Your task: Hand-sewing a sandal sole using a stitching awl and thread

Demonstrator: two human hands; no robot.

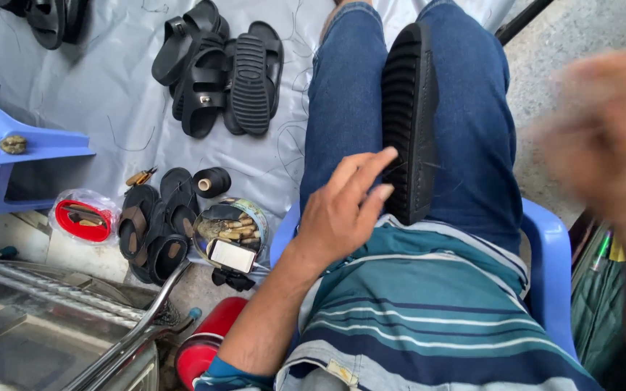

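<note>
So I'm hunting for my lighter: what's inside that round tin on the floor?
The tin holds yellowish-brown lumps, too small to identify, with a small silvery rectangular case lying across its rim. The case covers whatever lies beneath it, and the tin's bottom is hidden.

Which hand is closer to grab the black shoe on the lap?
Probably the left hand: its fingertips already rest on the black sandal wedged sole-up between the knees. The right hand is a blur, raised off to the side, away from it.
</note>
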